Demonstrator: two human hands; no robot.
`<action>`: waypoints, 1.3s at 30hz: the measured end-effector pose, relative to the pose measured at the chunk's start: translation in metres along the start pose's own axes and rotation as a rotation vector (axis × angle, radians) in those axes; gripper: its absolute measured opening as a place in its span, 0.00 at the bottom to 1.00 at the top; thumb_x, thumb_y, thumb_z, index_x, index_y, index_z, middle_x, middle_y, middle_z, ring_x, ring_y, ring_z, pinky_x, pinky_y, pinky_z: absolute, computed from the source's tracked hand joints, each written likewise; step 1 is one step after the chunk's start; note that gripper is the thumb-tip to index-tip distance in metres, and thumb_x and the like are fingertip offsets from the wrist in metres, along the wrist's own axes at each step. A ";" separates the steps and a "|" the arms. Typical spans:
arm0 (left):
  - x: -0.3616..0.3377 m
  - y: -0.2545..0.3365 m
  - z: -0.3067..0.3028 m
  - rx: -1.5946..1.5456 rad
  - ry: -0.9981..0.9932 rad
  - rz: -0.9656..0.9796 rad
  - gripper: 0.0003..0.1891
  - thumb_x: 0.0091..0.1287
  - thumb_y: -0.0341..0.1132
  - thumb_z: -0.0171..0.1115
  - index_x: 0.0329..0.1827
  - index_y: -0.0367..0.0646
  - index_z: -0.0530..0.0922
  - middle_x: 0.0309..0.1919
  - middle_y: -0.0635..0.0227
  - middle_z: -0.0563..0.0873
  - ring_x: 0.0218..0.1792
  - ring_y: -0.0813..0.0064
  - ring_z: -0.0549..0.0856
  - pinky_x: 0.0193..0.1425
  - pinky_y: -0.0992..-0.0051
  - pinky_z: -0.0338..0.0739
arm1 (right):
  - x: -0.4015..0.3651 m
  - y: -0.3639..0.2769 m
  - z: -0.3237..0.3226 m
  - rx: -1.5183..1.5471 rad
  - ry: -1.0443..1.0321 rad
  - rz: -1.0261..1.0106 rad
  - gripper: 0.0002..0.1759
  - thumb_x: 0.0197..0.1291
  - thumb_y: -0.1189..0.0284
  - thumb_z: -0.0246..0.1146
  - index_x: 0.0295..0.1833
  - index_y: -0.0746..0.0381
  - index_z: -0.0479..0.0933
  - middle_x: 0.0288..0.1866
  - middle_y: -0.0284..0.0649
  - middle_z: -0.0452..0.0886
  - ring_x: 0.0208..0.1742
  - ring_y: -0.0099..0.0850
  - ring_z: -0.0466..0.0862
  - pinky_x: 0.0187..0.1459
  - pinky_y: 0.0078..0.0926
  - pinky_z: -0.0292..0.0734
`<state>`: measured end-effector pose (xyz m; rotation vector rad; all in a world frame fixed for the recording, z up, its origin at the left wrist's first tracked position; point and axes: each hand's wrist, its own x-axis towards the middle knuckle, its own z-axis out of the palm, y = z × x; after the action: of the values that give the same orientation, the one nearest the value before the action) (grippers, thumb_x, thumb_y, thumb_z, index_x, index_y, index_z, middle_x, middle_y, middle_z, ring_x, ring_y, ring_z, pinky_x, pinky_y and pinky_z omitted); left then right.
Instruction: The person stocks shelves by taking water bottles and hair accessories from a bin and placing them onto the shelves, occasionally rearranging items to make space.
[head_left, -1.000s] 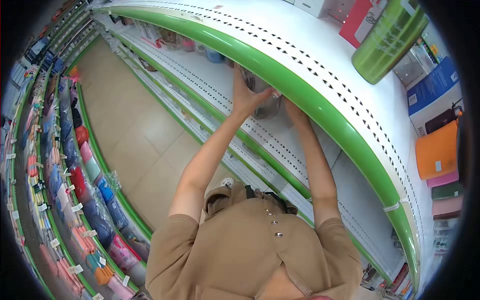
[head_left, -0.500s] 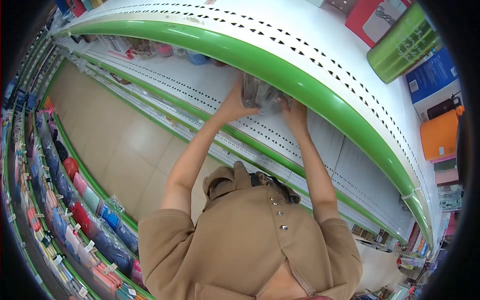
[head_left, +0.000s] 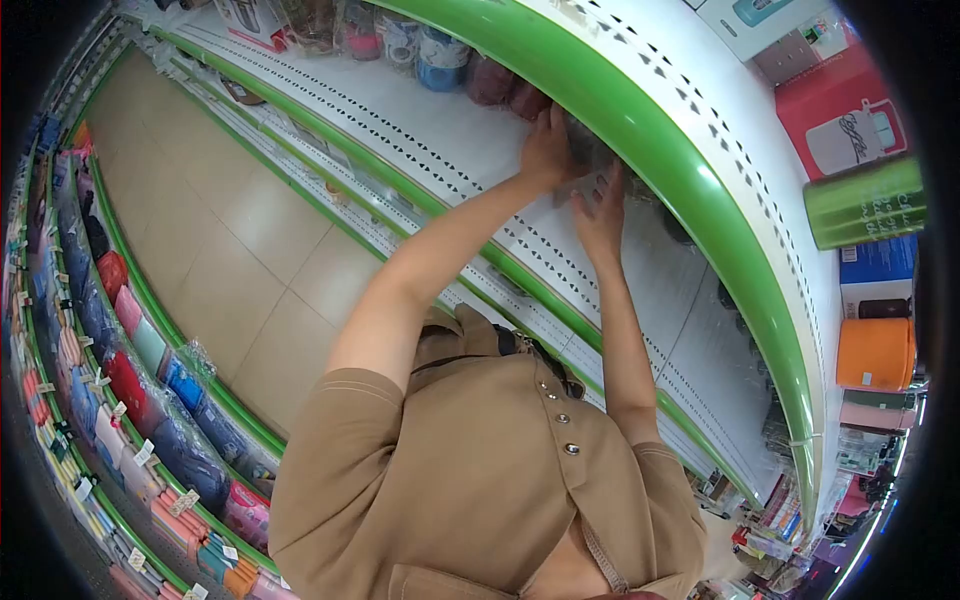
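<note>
A clear, plastic-wrapped container (head_left: pixel 592 152) stands on the lower white shelf (head_left: pixel 400 148), partly under the green front edge of the shelf above. My left hand (head_left: pixel 547 152) grips its left side, fingers reaching toward the back. Just in front and to the right, my right hand (head_left: pixel 602 218) has its fingers spread, close to the wrapping. Whether its fingertips touch the container is hard to see. Dark reddish wrapped containers (head_left: pixel 492 82) sit beyond my left hand. What the wrapped container holds cannot be made out.
A green shelf edge (head_left: pixel 640 140) curves above my hands. Farther along the lower shelf are a blue-based container (head_left: pixel 441 62) and a pink one (head_left: pixel 362 38). The upper shelf holds a green tumbler (head_left: pixel 865 203) and a red coffee box (head_left: pixel 845 115). Packed goods (head_left: pixel 150 400) line the opposite aisle side.
Both hands have moved deeper under the upper shelf with the wrapped container, which now stands beside the row of others. My right hand's fingers have spread. The view has shifted.
</note>
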<state>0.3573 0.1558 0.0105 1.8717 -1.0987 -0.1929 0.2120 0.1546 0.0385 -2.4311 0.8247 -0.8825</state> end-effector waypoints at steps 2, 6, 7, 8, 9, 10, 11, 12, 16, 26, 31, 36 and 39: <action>0.004 -0.006 0.012 0.043 0.029 0.034 0.53 0.40 0.42 0.72 0.67 0.39 0.47 0.57 0.44 0.65 0.55 0.50 0.71 0.54 0.61 0.72 | -0.005 -0.003 -0.010 -0.031 0.036 0.070 0.39 0.52 0.77 0.61 0.68 0.66 0.51 0.61 0.57 0.64 0.54 0.43 0.74 0.51 0.36 0.73; 0.008 0.028 -0.003 0.215 0.255 0.171 0.38 0.49 0.43 0.68 0.62 0.40 0.61 0.56 0.51 0.69 0.54 0.55 0.73 0.53 0.62 0.72 | -0.020 0.009 -0.037 -0.152 0.232 0.180 0.30 0.54 0.72 0.61 0.63 0.65 0.62 0.59 0.54 0.69 0.50 0.43 0.76 0.48 0.37 0.72; 0.007 0.033 -0.001 0.256 0.304 0.214 0.34 0.51 0.43 0.66 0.60 0.40 0.65 0.56 0.53 0.71 0.54 0.56 0.73 0.53 0.62 0.71 | -0.021 0.013 -0.042 -0.157 0.242 0.200 0.30 0.54 0.72 0.61 0.63 0.65 0.62 0.59 0.54 0.69 0.50 0.43 0.76 0.48 0.37 0.72; 0.003 0.038 0.001 0.250 0.279 0.231 0.34 0.51 0.43 0.66 0.60 0.40 0.65 0.56 0.53 0.71 0.54 0.56 0.73 0.53 0.62 0.71 | -0.020 0.017 -0.047 -0.179 0.227 0.093 0.27 0.54 0.71 0.61 0.60 0.64 0.65 0.57 0.51 0.71 0.50 0.43 0.75 0.48 0.37 0.71; 0.005 0.039 0.003 0.241 0.253 0.250 0.34 0.51 0.43 0.66 0.60 0.40 0.65 0.56 0.53 0.71 0.54 0.56 0.73 0.53 0.62 0.71 | -0.020 0.025 -0.053 -0.204 0.214 -0.011 0.24 0.54 0.69 0.61 0.58 0.63 0.68 0.56 0.49 0.72 0.51 0.43 0.75 0.49 0.36 0.71; 0.009 0.040 0.007 0.230 0.223 0.272 0.34 0.52 0.43 0.66 0.60 0.40 0.65 0.56 0.53 0.71 0.54 0.56 0.73 0.53 0.61 0.71 | -0.009 0.072 -0.043 -0.270 0.158 0.103 0.24 0.54 0.67 0.62 0.56 0.63 0.70 0.55 0.48 0.73 0.52 0.43 0.74 0.50 0.36 0.70; 0.010 0.041 0.010 0.219 0.187 0.295 0.33 0.52 0.44 0.66 0.60 0.40 0.65 0.56 0.53 0.71 0.54 0.56 0.73 0.53 0.61 0.71 | -0.007 0.115 -0.033 -0.332 0.099 0.225 0.23 0.53 0.65 0.62 0.55 0.62 0.71 0.54 0.47 0.74 0.53 0.43 0.74 0.51 0.36 0.69; 0.006 0.038 0.009 0.208 0.146 0.317 0.33 0.52 0.44 0.66 0.60 0.40 0.66 0.56 0.53 0.71 0.54 0.56 0.73 0.54 0.61 0.71 | -0.027 0.121 -0.036 -0.339 0.115 0.272 0.23 0.53 0.65 0.62 0.55 0.62 0.71 0.54 0.47 0.74 0.53 0.43 0.74 0.51 0.36 0.69; 0.014 0.035 0.020 0.180 0.031 0.372 0.33 0.52 0.45 0.65 0.60 0.41 0.66 0.56 0.54 0.72 0.54 0.56 0.73 0.54 0.61 0.70 | -0.037 0.139 -0.020 -0.331 0.130 0.372 0.24 0.53 0.65 0.62 0.56 0.62 0.70 0.55 0.47 0.73 0.54 0.43 0.73 0.53 0.37 0.68; -0.016 0.001 -0.018 0.151 -0.012 0.514 0.31 0.54 0.47 0.63 0.59 0.42 0.68 0.55 0.55 0.73 0.55 0.56 0.72 0.57 0.61 0.68 | -0.064 0.179 -0.081 -0.282 0.221 0.370 0.27 0.53 0.66 0.63 0.58 0.63 0.67 0.57 0.49 0.71 0.57 0.44 0.71 0.55 0.37 0.66; -0.004 -0.001 -0.004 0.147 -0.028 0.600 0.30 0.55 0.48 0.63 0.59 0.43 0.69 0.55 0.56 0.73 0.56 0.56 0.72 0.58 0.60 0.66 | -0.059 0.161 -0.072 -0.249 0.284 0.361 0.28 0.53 0.66 0.63 0.59 0.63 0.66 0.59 0.49 0.69 0.58 0.44 0.70 0.57 0.37 0.65; 0.010 -0.013 -0.005 0.120 -0.051 0.659 0.30 0.55 0.49 0.62 0.58 0.43 0.70 0.55 0.57 0.74 0.56 0.57 0.72 0.59 0.60 0.65 | -0.049 0.170 -0.085 -0.240 0.321 0.355 0.30 0.53 0.66 0.63 0.61 0.63 0.65 0.60 0.50 0.68 0.59 0.45 0.69 0.58 0.38 0.64; 0.017 -0.016 0.000 0.119 -0.054 0.673 0.29 0.56 0.49 0.61 0.58 0.43 0.70 0.55 0.57 0.74 0.56 0.57 0.72 0.60 0.60 0.65 | -0.048 0.181 -0.095 -0.223 0.324 0.335 0.30 0.53 0.66 0.63 0.61 0.64 0.64 0.61 0.50 0.67 0.60 0.45 0.68 0.59 0.38 0.63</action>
<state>0.3770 0.1459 0.0032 1.4994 -1.7384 0.2142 0.0482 0.0358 -0.0159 -2.2561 1.4698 -1.1138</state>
